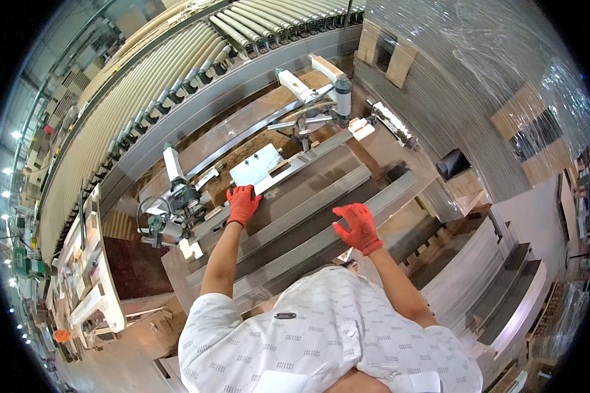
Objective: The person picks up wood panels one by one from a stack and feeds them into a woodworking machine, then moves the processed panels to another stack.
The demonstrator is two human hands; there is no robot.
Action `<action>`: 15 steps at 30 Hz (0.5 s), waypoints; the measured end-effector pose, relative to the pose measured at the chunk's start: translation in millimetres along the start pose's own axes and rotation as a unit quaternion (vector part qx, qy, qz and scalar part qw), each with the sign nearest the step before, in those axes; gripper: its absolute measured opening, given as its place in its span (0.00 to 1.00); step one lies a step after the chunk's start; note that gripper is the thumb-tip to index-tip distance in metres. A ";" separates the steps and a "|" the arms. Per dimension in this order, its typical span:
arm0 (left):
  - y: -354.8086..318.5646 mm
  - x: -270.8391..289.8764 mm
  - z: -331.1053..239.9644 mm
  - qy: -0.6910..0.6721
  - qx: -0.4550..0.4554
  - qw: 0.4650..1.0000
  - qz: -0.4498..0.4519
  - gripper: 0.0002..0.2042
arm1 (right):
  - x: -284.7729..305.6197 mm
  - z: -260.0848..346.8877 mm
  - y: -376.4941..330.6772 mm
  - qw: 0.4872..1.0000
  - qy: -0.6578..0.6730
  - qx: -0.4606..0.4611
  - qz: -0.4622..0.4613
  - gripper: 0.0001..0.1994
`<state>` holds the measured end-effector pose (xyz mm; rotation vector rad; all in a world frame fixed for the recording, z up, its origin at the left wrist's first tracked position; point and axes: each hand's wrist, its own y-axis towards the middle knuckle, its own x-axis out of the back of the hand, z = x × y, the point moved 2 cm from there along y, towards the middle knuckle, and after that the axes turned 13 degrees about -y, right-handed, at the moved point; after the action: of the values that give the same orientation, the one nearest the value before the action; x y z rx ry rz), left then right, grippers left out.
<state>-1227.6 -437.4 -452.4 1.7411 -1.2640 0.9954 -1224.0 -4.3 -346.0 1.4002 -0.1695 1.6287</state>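
Note:
Both hands wear red gloves. My left hand (244,205) lies with fingers stretched on the far edge of a long dark-brown board (288,206), next to a white plate (255,165). My right hand (357,229) is over the near side of the machine bed, thumb and fingers apart with nothing between them. Beneath it runs a long grey rail (321,245). Another grey rail (308,213) lies parallel between the two hands. Whether the right fingers touch the surface I cannot tell.
Clamp arms stand beyond the board, one (174,169) at left and another (341,98) at far right. A roller conveyor (177,72) crosses the back. Film-wrapped stacked panels (432,98) rise at right. A wooden rack (98,281) stands left; dark strips (505,288) lie at lower right.

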 end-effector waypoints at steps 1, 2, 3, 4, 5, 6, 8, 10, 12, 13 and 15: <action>0.0 0.1 -0.5 -0.003 0.003 1.000 -0.015 0.24 | 0.8 -1.9 -1.5 1.000 -0.002 -0.005 0.001 0.21; -3.2 1.8 0.5 -0.006 0.006 1.000 -0.030 0.25 | 1.9 -3.5 -2.8 1.000 -0.006 -0.006 -0.008 0.21; -5.6 5.2 -1.6 -0.009 0.008 0.999 -0.044 0.25 | 2.5 -3.8 -4.1 1.000 -0.009 -0.007 -0.018 0.21; -6.1 6.3 -5.6 -0.004 0.013 0.999 -0.046 0.25 | 3.3 -4.4 -5.4 1.000 -0.013 -0.009 -0.027 0.21; -6.2 6.9 -10.2 0.001 0.018 0.999 -0.049 0.25 | 4.2 -7.1 -5.8 1.000 -0.014 -0.015 -0.022 0.20; -10.1 6.4 -10.1 0.008 0.028 0.998 -0.053 0.25 | 5.4 -9.3 -6.3 1.000 -0.012 -0.018 -0.015 0.20; -13.0 8.7 -7.6 0.003 0.019 0.998 -0.056 0.25 | 6.2 -11.8 -8.0 1.000 -0.010 -0.018 -0.010 0.20; -10.6 13.2 -5.6 0.003 0.008 0.999 -0.045 0.24 | 6.1 -12.4 -7.7 1.000 -0.010 -0.010 -0.016 0.20; -1.4 14.6 -3.6 0.008 -0.006 1.000 -0.018 0.24 | 6.9 -12.4 -6.4 1.000 -0.008 -0.017 -0.010 0.19; 0.5 11.7 -4.5 -0.012 -0.003 1.000 -0.015 0.24 | 7.8 -12.5 -4.7 1.000 -0.007 -0.019 -0.007 0.19; 5.1 3.8 -5.2 -0.049 0.000 0.999 -0.009 0.23 | 7.7 -11.0 -2.7 1.000 -0.009 -0.017 -0.010 0.19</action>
<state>-1232.5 -435.3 -446.2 1.8181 -1.3078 0.9100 -1228.8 8.4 -344.6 1.3865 -0.1926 1.5910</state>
